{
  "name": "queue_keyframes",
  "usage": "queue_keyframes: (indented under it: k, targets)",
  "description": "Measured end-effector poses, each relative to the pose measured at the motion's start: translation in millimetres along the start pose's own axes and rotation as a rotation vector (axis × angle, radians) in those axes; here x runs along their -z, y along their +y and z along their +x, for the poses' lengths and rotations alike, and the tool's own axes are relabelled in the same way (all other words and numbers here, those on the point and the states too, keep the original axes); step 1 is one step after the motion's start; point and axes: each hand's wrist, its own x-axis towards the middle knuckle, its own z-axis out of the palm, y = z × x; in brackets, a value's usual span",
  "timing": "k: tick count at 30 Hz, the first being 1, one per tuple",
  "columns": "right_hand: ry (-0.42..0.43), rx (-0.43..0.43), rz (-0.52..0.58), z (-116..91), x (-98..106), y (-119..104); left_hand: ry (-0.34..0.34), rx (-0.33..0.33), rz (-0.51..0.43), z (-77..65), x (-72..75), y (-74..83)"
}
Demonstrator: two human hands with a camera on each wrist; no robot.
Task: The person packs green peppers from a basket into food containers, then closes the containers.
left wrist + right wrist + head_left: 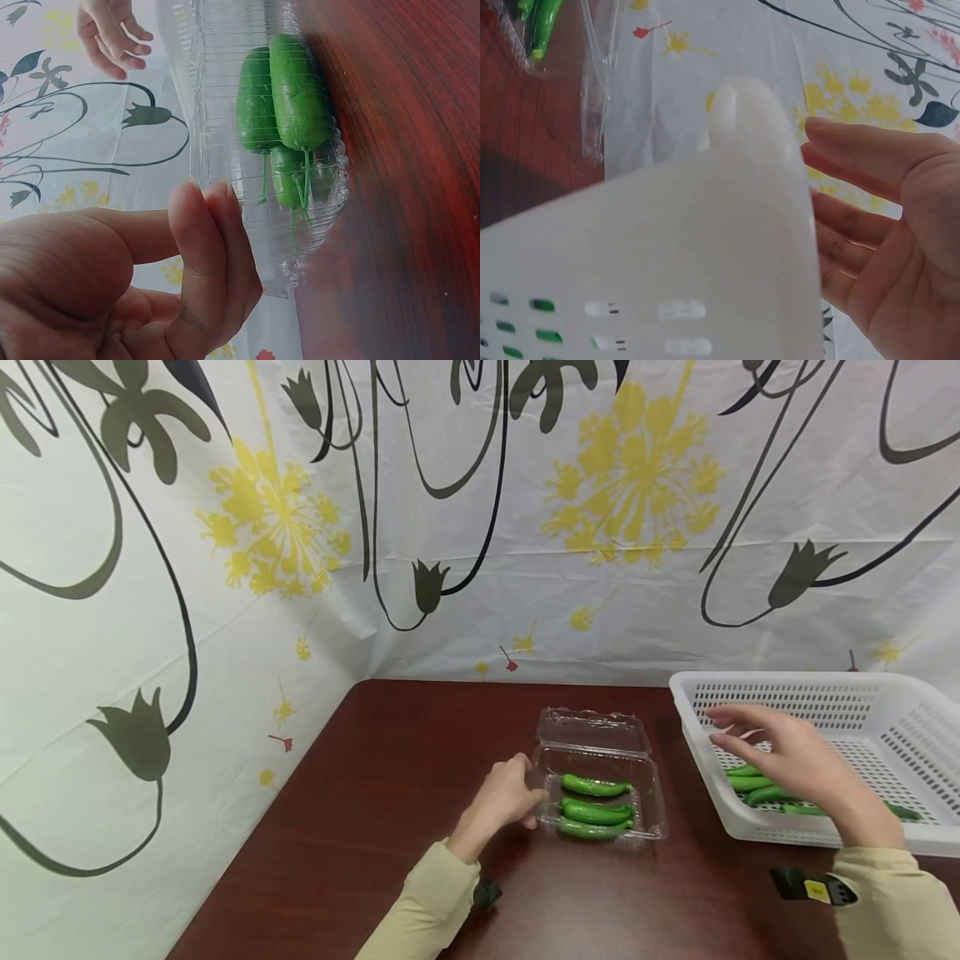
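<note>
A clear plastic clamshell box [651,793] stands with its lid folded back on the table, holding several green chili peppers [596,812]. My left hand [501,793] is at the box's left side, thumb and curled fingers pinching its rim. In the left wrist view, the peppers [300,90] show through the clear wall, stems toward that hand. My right hand [798,760] hovers over the left part of a white perforated basket [705,777], fingers loosely bent and holding nothing. More green peppers [750,783] lie below it, partly hidden by the hand and forearm.
The dark reddish-brown table [420,760] extends left of the box. A patterned white sheet [450,510] hangs behind and along the left side. The basket's raised wall stands between the box and the peppers inside it.
</note>
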Motion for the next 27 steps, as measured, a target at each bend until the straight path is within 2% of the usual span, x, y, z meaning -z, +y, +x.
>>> queue_keyframes:
  k: [5,12,22,27]
  targets:
    - [-0.015,-0.010,0.000,-2.1,2.7,5.3,-0.002,0.002,0.005,-0.1,-0.2,-0.1]
    - [-0.050,-0.080,0.011,-6.0,4.5,12.5,-0.003,0.000,0.011,-0.9,-0.5,0.3]
    - [-0.047,-0.081,0.080,-10.4,1.8,26.3,-0.004,0.001,0.006,-0.4,-0.1,0.0]
    - [-0.066,-0.103,0.062,-12.2,1.4,31.8,-0.002,-0.003,0.000,-0.5,-0.4,-0.6]
